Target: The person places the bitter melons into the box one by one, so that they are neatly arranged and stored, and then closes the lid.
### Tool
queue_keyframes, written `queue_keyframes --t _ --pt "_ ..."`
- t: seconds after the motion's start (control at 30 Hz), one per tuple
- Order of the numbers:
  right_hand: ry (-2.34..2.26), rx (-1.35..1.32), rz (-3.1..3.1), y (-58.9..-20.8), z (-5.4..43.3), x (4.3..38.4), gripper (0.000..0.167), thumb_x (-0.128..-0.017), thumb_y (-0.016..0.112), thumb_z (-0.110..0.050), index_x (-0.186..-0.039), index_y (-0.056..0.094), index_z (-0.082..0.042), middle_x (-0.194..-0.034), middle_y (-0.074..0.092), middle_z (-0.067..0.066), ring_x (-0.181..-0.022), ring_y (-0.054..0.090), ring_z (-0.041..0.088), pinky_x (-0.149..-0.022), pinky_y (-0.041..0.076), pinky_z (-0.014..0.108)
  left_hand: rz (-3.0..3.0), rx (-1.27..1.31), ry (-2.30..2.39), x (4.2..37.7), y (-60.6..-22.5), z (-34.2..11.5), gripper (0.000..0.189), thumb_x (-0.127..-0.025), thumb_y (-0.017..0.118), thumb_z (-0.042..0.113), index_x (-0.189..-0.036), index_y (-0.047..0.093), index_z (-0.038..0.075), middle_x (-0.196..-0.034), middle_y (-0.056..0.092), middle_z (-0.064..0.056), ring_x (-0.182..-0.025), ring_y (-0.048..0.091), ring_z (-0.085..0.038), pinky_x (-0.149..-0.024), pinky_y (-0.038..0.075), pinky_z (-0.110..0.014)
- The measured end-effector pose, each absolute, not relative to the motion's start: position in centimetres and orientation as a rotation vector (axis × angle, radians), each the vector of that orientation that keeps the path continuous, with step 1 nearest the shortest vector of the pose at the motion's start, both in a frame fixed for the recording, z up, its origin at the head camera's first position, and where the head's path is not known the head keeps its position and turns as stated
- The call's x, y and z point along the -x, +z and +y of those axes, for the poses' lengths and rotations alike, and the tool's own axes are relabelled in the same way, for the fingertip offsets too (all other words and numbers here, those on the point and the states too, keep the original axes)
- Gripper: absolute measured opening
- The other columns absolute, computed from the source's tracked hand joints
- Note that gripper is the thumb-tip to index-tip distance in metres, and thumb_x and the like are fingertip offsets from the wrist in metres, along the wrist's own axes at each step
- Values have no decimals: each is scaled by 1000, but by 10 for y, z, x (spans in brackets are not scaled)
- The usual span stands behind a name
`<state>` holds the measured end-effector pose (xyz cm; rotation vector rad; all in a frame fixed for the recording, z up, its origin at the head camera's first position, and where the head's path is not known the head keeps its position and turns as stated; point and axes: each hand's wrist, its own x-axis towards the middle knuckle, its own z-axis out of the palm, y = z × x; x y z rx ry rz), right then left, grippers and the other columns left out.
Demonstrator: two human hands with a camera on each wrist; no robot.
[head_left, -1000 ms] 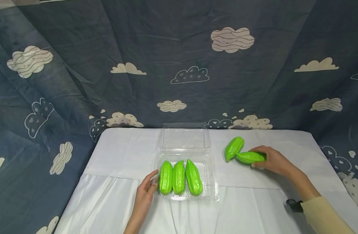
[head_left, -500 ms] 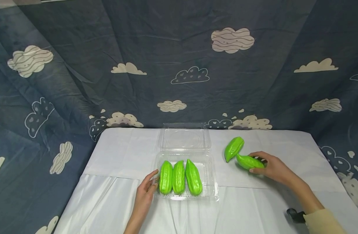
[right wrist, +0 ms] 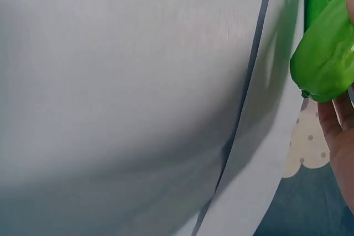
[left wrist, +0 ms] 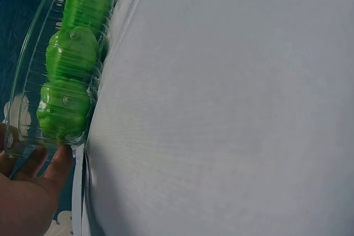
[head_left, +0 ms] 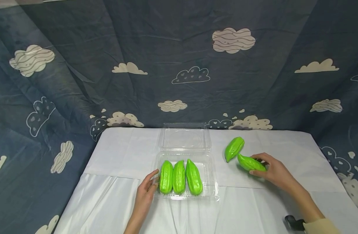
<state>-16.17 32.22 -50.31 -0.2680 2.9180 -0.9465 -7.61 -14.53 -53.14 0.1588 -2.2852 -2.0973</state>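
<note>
Okay, your left hand (head_left: pixel 144 188) touches the left side of the clear box (head_left: pixel 209 176), fingers loose | three green veggies (head_left: pixel 179 177) lie inside, the lid (head_left: pixel 185 139) open behind | to the right, one loose veggie (head_left: pixel 234 149) lies on the white cloth (head_left: pixel 114 191) | just beside, your right hand (head_left: pixel 276 171) pinches a fifth veggie (head_left: pixel 249 163) between thumb and fingers

And here, nothing to call out: no text, no label, no brand name, not a number, not a sign can be read, either in the head view or in the two wrist views.
</note>
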Motion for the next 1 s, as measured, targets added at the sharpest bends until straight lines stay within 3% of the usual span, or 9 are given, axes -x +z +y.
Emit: queue_keyframes --t 0.3,0.67,0.8,1.0 --pt "-1027 275 3002 -503 307 148 63 -76 85 -37 -125 61 -5 -114 60 10 -97 58 28 -80 52 48 -2265 -142 -2118 76 -532 -145 48 -93 52 -3 -139 54 10 -136 56 -19 -124 55 -30 -96 44 -24" --pt "-1173 203 3056 -505 285 133 59 -79 83 -35 -124 61 -5 -107 59 2 -92 53 11 -79 53 27 -2282 -129 -2102 76 -533 -146 48 -93 52 -2 -140 54 10 -138 54 -18 -126 52 -30 -95 44 -23" --pt "-1228 177 3028 -501 276 128 59 -81 81 -36 -127 60 -5 -107 59 2 -95 56 17 -80 54 27 -2286 -133 -2101 76 -532 -146 48 -94 52 -2 -140 54 10 -139 53 -17 -126 52 -30 -96 44 -24" --pt "-1330 117 2950 -496 264 124 60 -82 79 -38 -130 58 -9 -107 64 6 -97 60 23 -77 53 17 -2279 -138 -2112 75 -531 -146 48 -94 52 0 -140 54 11 -139 53 -17 -127 51 -29 -97 43 -25"
